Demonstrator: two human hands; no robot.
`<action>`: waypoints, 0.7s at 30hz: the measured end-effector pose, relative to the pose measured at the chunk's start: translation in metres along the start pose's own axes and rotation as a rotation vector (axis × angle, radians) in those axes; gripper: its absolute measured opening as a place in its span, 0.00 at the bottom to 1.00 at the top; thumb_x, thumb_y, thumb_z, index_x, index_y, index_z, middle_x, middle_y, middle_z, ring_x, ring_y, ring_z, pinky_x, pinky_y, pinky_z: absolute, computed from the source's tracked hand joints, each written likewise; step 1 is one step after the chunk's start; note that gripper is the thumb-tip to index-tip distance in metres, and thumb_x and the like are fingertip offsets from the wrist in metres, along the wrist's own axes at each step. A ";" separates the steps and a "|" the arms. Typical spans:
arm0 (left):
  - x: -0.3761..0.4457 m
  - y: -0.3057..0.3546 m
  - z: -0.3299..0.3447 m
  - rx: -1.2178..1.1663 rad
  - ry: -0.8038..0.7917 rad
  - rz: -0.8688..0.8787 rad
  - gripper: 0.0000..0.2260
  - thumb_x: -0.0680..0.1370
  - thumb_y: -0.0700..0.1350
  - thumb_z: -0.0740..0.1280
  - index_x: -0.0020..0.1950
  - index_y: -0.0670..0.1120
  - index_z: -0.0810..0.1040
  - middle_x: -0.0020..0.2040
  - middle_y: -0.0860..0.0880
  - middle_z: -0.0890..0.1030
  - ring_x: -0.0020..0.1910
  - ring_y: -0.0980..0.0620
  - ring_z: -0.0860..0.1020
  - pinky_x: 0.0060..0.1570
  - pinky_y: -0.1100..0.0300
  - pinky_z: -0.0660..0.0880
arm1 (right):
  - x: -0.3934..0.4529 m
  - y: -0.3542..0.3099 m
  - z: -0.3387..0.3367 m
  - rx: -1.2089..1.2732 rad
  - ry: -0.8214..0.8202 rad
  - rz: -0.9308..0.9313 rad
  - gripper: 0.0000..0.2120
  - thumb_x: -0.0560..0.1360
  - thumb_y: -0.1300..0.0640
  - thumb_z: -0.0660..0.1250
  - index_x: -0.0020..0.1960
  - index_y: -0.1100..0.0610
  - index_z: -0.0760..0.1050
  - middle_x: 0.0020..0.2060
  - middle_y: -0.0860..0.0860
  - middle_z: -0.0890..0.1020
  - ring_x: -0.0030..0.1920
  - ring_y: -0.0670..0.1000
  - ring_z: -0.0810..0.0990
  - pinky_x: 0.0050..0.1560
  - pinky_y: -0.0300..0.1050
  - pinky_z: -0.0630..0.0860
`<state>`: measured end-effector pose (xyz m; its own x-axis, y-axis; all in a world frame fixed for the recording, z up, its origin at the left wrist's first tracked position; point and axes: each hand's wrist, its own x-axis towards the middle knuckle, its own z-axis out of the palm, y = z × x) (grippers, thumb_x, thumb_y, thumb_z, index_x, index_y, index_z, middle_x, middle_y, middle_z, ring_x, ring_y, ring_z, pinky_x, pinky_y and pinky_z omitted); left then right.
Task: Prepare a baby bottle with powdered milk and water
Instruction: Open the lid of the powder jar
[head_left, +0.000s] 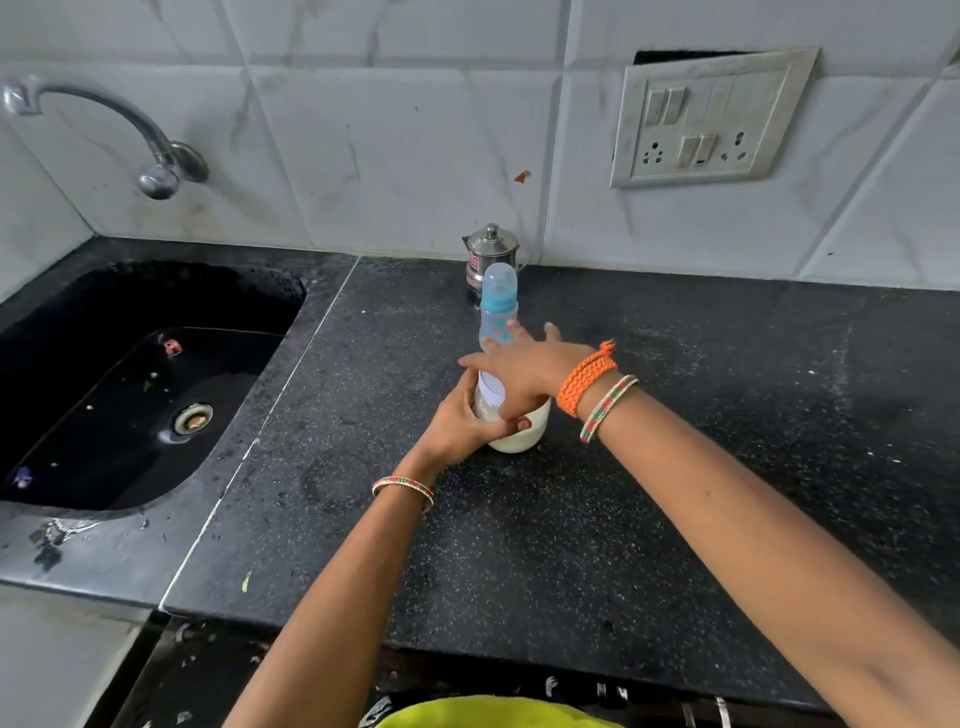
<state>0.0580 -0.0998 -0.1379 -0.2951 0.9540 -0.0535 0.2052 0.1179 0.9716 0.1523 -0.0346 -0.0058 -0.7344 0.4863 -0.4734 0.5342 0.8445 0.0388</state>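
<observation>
White powder is sitting in a jar (519, 434) on the black counter (675, 467). The left hand (462, 426) is gripping the jar's side, and the right hand (524, 371) is closing around its white lid (491, 389). The baby bottle (498, 306) is standing capped just behind, seemingly empty. I think scooping powder and adding water are not yet done.
</observation>
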 end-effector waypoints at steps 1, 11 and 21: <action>-0.001 0.001 0.001 0.013 -0.004 0.001 0.40 0.61 0.56 0.79 0.68 0.54 0.64 0.66 0.54 0.75 0.65 0.56 0.74 0.67 0.53 0.70 | 0.000 0.004 -0.002 0.010 -0.028 -0.047 0.41 0.75 0.49 0.67 0.78 0.44 0.44 0.78 0.53 0.46 0.77 0.62 0.42 0.71 0.69 0.44; -0.001 -0.001 0.000 -0.027 -0.038 -0.005 0.44 0.60 0.56 0.80 0.71 0.54 0.62 0.68 0.52 0.73 0.67 0.54 0.72 0.69 0.50 0.68 | 0.006 0.008 0.000 0.057 -0.033 -0.074 0.38 0.76 0.60 0.62 0.78 0.45 0.45 0.78 0.54 0.46 0.77 0.62 0.44 0.72 0.68 0.48; 0.000 0.000 0.000 0.010 -0.074 -0.015 0.43 0.61 0.57 0.77 0.71 0.57 0.60 0.67 0.50 0.73 0.67 0.53 0.72 0.69 0.48 0.67 | 0.004 0.007 0.003 0.121 0.081 -0.042 0.27 0.73 0.58 0.69 0.70 0.54 0.64 0.63 0.57 0.73 0.63 0.60 0.73 0.59 0.55 0.73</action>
<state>0.0579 -0.0995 -0.1377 -0.2287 0.9697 -0.0857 0.2106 0.1352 0.9682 0.1548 -0.0278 -0.0102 -0.7860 0.4720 -0.3992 0.5454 0.8335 -0.0883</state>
